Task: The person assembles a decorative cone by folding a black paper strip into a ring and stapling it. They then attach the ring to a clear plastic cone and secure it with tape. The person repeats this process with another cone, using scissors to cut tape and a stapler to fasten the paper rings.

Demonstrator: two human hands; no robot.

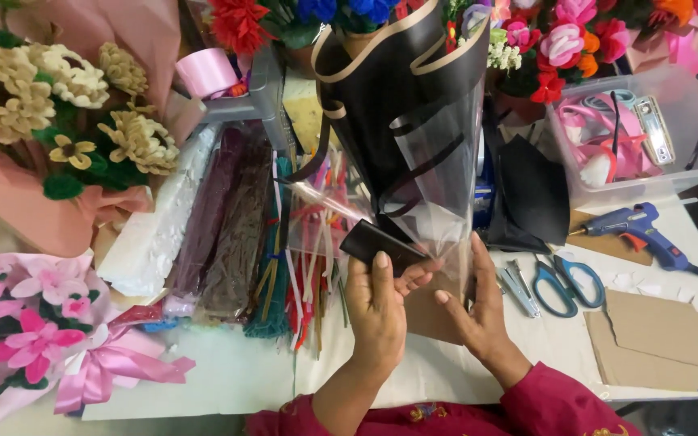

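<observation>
My left hand (376, 305) and my right hand (477, 305) hold the narrow lower end of a cone of black and clear wrapping film (414, 105) with a tan edge, which stands upright over the table. My left thumb presses on a folded black flap (377, 242) at the cone's base. My right hand closes on the clear film from the right side. A brown piece of cardboard (430, 319) lies under and between the hands.
Blue-handled scissors (563, 284), metal clips (517, 284), a blue glue gun (636, 230) and cardboard pieces (656, 339) lie to the right. Bundles of pipe cleaners (240, 234) lie to the left. Handmade flower bouquets (66, 121) and a clear bin (640, 137) ring the table.
</observation>
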